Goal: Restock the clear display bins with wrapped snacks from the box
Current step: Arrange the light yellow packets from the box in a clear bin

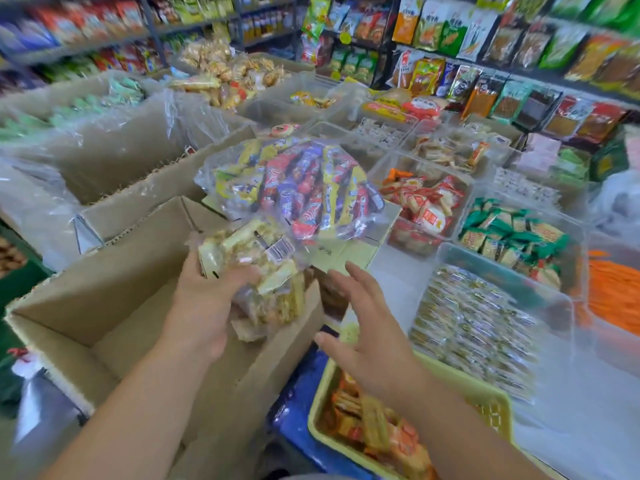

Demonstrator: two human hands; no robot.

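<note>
Shop aisle, packed shelves point(519, 46) behind. Over the open corrugated cardboard box point(104, 299), L hand point(204, 306) clamps a crinkly clear bag of pale wrapped snacks point(256, 271). R hand point(367, 334), fingers spread, empty, hovers just right of box; clear rectangular bins point(512, 277) further right.

Left hand point(204, 299) gripping snack pack point(256, 268), arm reaching forward; right hand point(367, 327) hovering beside it, fingers pointing straight ahead.

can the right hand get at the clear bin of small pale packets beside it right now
Probably yes: the right hand is open and empty, the clear bin sits just to its right, open-topped, with nothing between them.
</note>
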